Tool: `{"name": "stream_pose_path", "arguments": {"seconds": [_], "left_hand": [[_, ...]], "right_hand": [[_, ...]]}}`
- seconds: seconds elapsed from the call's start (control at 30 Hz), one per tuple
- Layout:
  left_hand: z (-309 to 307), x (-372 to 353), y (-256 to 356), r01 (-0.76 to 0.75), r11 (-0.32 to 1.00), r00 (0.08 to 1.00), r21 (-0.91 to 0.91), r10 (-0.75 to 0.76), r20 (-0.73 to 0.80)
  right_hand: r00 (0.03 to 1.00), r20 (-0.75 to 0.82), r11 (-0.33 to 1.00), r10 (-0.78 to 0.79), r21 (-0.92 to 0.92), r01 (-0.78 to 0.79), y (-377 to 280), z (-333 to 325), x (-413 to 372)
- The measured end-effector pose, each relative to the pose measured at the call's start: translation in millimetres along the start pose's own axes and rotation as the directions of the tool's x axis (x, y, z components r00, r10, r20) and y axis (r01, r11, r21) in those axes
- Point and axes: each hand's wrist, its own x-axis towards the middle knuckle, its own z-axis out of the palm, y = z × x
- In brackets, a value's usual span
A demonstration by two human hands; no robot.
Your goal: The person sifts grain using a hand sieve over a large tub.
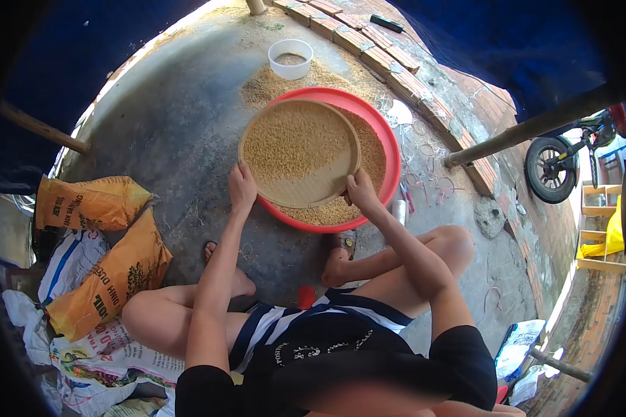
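Note:
A round woven winnowing tray [285, 191] is held level between my two hands, above a large red basin [394, 149]. Golden grain [289, 139] covers the far and left part of the tray, and its near right part shows bare weave. My left hand [242, 186] is closed on the tray's left rim. On the right rim, low down, my right hand [361, 189] grips with the fingers partly hidden under the edge. More grain [327, 213] lies in the basin, partly covered by the tray.
Beyond the basin, a white tub [290, 68] stands by a heap of grain [257, 87] on the concrete floor. Orange sacks [115, 274] lie to my left. Bricks [368, 52] edge the floor at right, near a wooden pole [522, 132] and a motorbike wheel [551, 169].

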Motion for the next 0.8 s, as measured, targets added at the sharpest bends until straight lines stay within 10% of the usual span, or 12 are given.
{"name": "stream_pose_path", "arguments": {"seconds": [0.2, 0.4, 0.57, 0.8], "left_hand": [[-29.7, -1.8, 52.5, -0.350, 0.828, 0.930, -0.438, 0.250, -0.270], [40.9, -10.0, -48.0, 0.071, 0.994, 0.997, -0.084, -0.067, 0.046], [25.7, -3.1, -30.0, 0.104, 0.994, 0.991, -0.020, -0.102, 0.088], [-20.8, 4.3, 43.2, -0.320, 0.865, 0.939, -0.388, 0.233, -0.253]], "right_hand": [[0.891, -0.207, 0.914, -0.403, -0.040, 0.404, -9.4, -4.1, 1.8], [0.971, 0.071, 0.969, 0.230, -0.107, -0.222, 27.1, 2.8, -0.8], [0.965, 0.112, 0.971, 0.237, -0.060, -0.232, 21.2, 0.6, 3.5], [0.952, -0.136, 0.952, -0.274, 0.103, 0.289, -22.3, -1.1, -5.2]]}}
